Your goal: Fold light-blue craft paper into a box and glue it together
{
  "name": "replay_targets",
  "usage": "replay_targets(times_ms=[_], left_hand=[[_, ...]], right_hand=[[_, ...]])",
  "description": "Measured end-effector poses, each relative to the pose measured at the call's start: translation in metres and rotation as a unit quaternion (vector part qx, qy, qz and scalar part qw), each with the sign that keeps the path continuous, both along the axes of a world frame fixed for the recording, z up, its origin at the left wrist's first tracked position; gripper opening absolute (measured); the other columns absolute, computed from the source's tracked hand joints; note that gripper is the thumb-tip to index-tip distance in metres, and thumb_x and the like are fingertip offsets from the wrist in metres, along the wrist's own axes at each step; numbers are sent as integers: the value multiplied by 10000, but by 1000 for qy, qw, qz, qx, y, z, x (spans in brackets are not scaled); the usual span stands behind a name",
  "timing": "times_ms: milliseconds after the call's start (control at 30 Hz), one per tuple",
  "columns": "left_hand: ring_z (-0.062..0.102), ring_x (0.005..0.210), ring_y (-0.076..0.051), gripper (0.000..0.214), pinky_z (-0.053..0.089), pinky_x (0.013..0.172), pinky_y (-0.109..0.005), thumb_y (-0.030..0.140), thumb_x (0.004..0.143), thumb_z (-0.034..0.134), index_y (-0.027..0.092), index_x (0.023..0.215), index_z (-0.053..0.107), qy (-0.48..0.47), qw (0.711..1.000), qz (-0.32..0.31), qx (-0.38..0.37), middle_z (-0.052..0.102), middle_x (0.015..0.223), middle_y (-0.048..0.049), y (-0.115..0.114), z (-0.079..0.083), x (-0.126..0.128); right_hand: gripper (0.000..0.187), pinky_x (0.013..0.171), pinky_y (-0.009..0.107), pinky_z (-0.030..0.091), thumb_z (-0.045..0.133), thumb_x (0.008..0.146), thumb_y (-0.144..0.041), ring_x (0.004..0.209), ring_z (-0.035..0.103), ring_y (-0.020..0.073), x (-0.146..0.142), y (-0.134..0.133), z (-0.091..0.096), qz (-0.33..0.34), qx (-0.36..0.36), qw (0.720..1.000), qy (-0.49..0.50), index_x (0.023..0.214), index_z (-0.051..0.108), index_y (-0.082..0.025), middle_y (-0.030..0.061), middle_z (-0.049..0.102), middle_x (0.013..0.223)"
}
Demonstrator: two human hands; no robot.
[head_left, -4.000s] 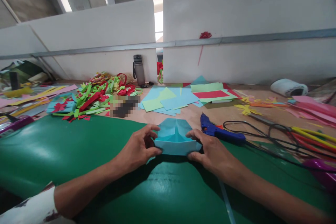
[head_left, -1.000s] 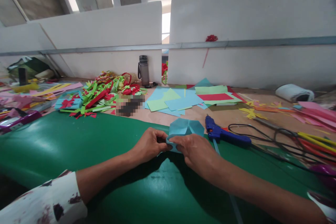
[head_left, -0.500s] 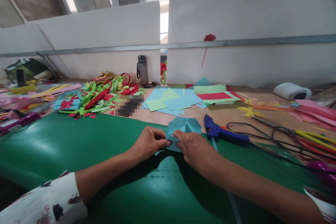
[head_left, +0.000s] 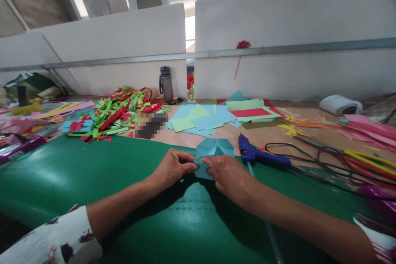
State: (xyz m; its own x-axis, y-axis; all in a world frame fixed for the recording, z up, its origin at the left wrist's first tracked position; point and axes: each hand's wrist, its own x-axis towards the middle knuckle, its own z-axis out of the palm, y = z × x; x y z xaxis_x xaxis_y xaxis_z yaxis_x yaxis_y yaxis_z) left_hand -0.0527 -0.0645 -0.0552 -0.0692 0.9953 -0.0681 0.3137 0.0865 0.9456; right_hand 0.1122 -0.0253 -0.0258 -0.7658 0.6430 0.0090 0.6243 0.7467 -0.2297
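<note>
A folded piece of light blue paper (head_left: 215,147) is held upright over the green mat (head_left: 123,169), its upper part standing above my fingers. My left hand (head_left: 176,166) pinches its left edge between thumb and fingers. From the right, my right hand (head_left: 227,173) is closed on the lower front of the paper, fingers pressed along a fold. Part of the sheet is hidden behind the right fingers. Just right of the paper lies a blue glue gun (head_left: 262,157), with a clear glue stick (head_left: 251,169) near it.
Blue and green paper sheets (head_left: 213,120) lie behind my hands. A pile of green and red paper strips (head_left: 119,111) is at back left, beside a dark bottle (head_left: 166,84). Black cable (head_left: 309,148) and yellow-handled scissors (head_left: 368,159) are at right.
The view has shifted slightly. Both hands keep their hold on the blue paper, and the right fingers have moved a little along its fold.
</note>
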Motion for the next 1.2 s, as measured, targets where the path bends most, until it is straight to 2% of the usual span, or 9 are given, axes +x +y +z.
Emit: replay_targets(times_ms=[133,233,333,433,500,667,833,1067,1200], left_hand=[[350,454,-65,196,263,451,-195,294,608,649,104,652,676,15,1000,9,5,503,484,31,1,1,1],[356,449,-64,199,260,446,-193,299,604,640,106,648,661,12,1000,14,16,504,491,31,0,2,1],[361,430,-65,202,248,431,-189,314,612,620,113,632,636,18,999,23,17,483,460,39,-3,2,0],[363,392,-65,219,242,412,-185,339,627,606,120,634,622,38,999,29,3,474,413,43,-6,3,-1],[376,374,-68,238,249,403,-186,362,634,605,124,639,615,40,999,30,-13,507,410,30,-8,4,-2],[506,420,-108,266,333,432,-195,402,644,622,139,666,592,17,998,38,-42,597,465,-10,-13,8,-2],[511,427,-104,247,356,450,-199,385,650,628,148,675,561,12,998,42,-55,604,469,2,-15,10,-2],[480,409,-89,251,339,438,-189,384,639,628,145,664,558,20,997,33,-60,599,462,3,-14,6,-5],[427,362,-72,230,305,400,-178,358,609,643,143,648,572,40,997,35,-61,525,400,42,-12,6,-4]], right_hand=[[218,532,260,338,497,761,-34,681,626,196,-3,-2,1,-6,-7,1000,-4,879,632,-157,64,686,721],[228,592,267,402,543,774,-98,736,638,207,4,-3,13,-12,3,999,46,975,634,-155,81,702,822],[259,702,270,451,522,822,-179,803,638,186,26,1,34,-13,52,983,178,1063,616,-177,54,698,920],[248,713,259,467,483,829,-176,806,641,170,54,9,43,-52,87,968,231,1022,640,-181,38,701,923],[243,725,246,469,495,800,-144,822,643,164,70,14,37,-85,45,974,206,977,657,-183,26,705,921],[295,727,257,438,569,695,-101,843,617,180,82,19,11,-94,-30,988,116,962,660,-189,27,690,916],[304,743,291,382,695,633,-223,872,562,214,73,15,5,-96,-43,991,78,929,663,-159,67,656,935],[29,752,308,272,649,684,-200,754,526,156,61,18,-6,-67,-52,992,97,679,653,-172,-5,639,730],[85,793,337,239,631,679,-165,705,523,136,60,21,-10,-63,-79,989,106,596,614,-157,-31,625,665]])
